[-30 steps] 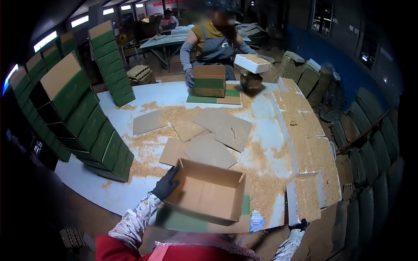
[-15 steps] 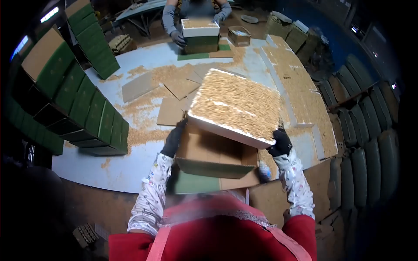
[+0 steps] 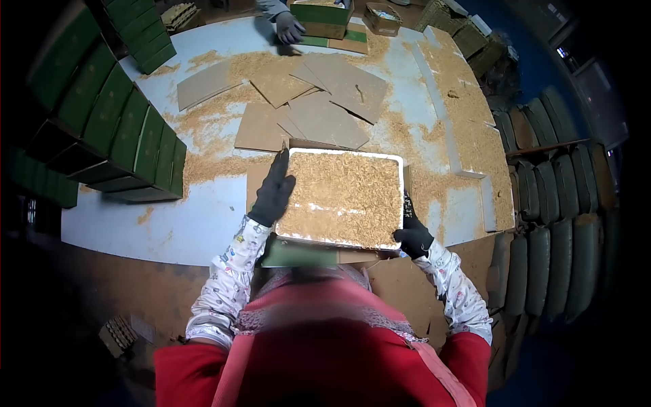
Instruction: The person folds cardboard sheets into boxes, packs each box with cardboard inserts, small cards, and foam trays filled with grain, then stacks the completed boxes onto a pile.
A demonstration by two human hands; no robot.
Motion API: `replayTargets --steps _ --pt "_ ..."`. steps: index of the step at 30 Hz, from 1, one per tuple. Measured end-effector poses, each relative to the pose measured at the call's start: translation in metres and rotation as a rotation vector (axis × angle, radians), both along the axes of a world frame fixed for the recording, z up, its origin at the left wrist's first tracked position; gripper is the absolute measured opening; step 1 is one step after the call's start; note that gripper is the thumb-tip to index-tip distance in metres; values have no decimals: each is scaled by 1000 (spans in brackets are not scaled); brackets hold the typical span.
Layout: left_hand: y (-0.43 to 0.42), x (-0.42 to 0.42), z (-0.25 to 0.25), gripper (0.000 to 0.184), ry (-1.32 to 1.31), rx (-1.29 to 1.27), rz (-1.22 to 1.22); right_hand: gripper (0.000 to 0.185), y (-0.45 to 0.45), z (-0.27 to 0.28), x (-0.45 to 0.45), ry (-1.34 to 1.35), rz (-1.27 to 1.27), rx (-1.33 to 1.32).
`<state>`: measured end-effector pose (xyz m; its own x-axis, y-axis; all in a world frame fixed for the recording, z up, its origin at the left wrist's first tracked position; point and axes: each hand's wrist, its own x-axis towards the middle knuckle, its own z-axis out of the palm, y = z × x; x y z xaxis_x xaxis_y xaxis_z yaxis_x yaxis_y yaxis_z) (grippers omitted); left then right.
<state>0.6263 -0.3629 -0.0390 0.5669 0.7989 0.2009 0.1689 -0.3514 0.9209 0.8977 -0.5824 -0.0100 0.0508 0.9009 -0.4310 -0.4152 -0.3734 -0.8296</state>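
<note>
A white foam box (image 3: 339,197) topped with wood shavings sits level, mostly within the mouth of a cardboard carton (image 3: 319,144) at the table's near edge. The carton's back flap and side edges show around it; its inside is hidden. My left hand (image 3: 272,191), in a black glove, lies along the left side with straight fingers pointing away and the thumb toward the foam rim. At the near right corner my right hand (image 3: 415,234), also gloved, grips the foam box, thumb on the rim and fingers down the outer side.
Flat cardboard sheets (image 3: 325,102) lie beyond the carton among scattered shavings. Green cartons (image 3: 129,136) stand stacked at left. A shavings-covered row of foam boxes (image 3: 468,129) lines the right side. Across the table, a co-worker's gloved hand (image 3: 289,28) is beside another green carton (image 3: 324,27).
The foam box has gone from tilted and skewed above the open carton to level and square over it. My left hand moved up along the side. The view has tipped downward.
</note>
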Motion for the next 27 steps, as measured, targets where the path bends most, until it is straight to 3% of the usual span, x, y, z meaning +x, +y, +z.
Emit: replayTargets --steps 1,2,3,6,8,11,13,14,15,17,18,19,21,23,24,27 --pt "-7 -4 12 62 82 90 13 94 3 -10 1 -192 101 -88" --pt "-12 -7 18 66 115 129 18 93 7 -16 0 -422 145 25" --pt "-14 -9 22 70 147 169 22 93 10 -18 -2 -414 138 29" --pt "-17 -11 24 72 184 208 24 89 30 18 -23 -1291 470 -417" --pt "-11 -10 32 68 198 194 19 85 45 -4 -31 -1368 556 -541" --pt "24 3 32 51 -88 -153 101 66 65 -38 -42 -1624 772 -754" --pt "69 21 16 45 -328 -409 89 56 71 -51 -39 -1671 877 -691" --pt "97 30 -5 41 -182 -275 53 46 72 -31 -38 -1702 1022 -509" --pt "124 41 -33 37 -41 -137 19 46 72 -1 -43 -1696 1007 -520" --pt "161 65 -76 33 303 124 -151 32 70 53 -51 -1653 604 -280" --pt "157 80 -60 35 495 253 -218 28 59 56 -48 -1677 223 -60" --pt "176 95 -88 44 595 347 -383 24 47 55 -39 -1653 -160 154" --pt "173 126 -74 64 709 578 -608 25 30 46 -14 -1573 -528 125" --pt "163 152 -68 88 980 815 -589 27 2 9 16 -1457 -603 -198" --pt "168 164 -86 98 1094 810 -618 28 -19 -24 32 -1498 -545 -253" --pt "166 183 -108 96 1105 787 -556 37 -59 -87 44 -1548 -340 -404"
